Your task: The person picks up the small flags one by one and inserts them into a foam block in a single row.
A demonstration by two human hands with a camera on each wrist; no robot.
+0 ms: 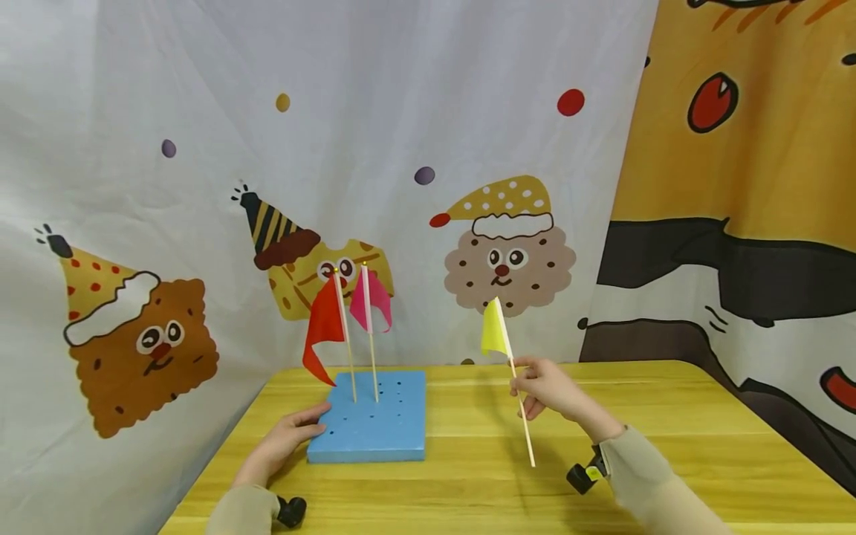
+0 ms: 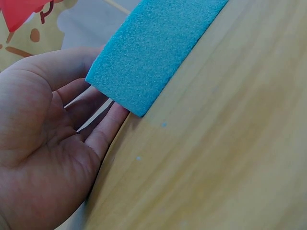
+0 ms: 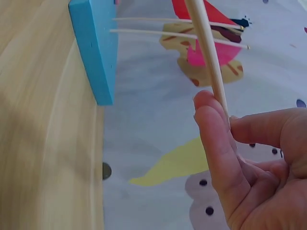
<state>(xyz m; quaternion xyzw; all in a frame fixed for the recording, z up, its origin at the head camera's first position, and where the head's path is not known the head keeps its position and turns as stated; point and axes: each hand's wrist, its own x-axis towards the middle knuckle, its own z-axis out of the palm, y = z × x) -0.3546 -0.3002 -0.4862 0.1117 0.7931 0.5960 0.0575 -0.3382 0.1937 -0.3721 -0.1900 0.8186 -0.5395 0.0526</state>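
My right hand (image 1: 553, 388) pinches the wooden stick of a small yellow flag (image 1: 493, 328) between thumb and fingertips. The flag is up and the stick's bare lower end points down over the table, to the right of a blue foam block (image 1: 404, 437). In the right wrist view the stick (image 3: 206, 43) runs up past the fingertips. My left hand (image 1: 284, 440) rests its extended fingers and thumb against the block's left side. A red flag (image 1: 325, 327) and a pink flag (image 1: 376, 301) stand upright in the block, whose top has several small holes.
The wooden table (image 1: 468, 494) ends at a light cloth backdrop (image 1: 428, 67) printed with cartoon biscuits and dots. A black wrist camera (image 1: 292, 512) sits by the left cuff, another wrist camera (image 1: 580, 478) by the right.
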